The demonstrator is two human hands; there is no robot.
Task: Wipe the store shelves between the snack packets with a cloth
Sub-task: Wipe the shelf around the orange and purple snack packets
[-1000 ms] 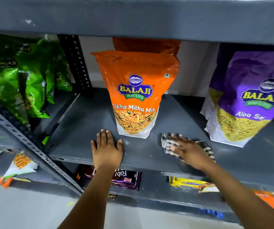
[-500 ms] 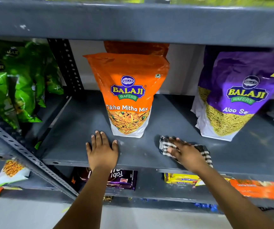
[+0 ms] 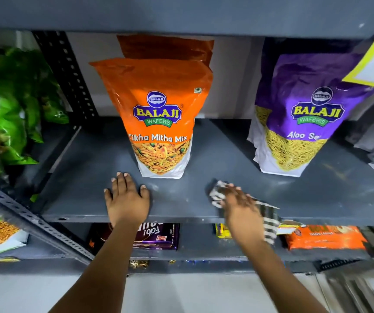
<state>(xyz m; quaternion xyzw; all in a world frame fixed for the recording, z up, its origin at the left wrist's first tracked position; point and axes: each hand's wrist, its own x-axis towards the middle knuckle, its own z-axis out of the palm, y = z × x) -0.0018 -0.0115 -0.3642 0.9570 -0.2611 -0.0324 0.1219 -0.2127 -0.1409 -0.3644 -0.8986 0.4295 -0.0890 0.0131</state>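
Sliding cloth [image 3: 269, 213] rightward, shelf-edge overhang now.

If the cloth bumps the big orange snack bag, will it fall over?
Probably, if bumped up high. The orange snack bag stands upright on a narrow base and looks tall and puffy, so likely light and tippy. Another orange bag right behind might catch it. The right hand presses the cloth flat on the shelf, apart from the bag.

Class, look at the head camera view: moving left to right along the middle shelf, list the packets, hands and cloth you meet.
Green packets → left hand → orange packet → cloth under right hand → purple packet.
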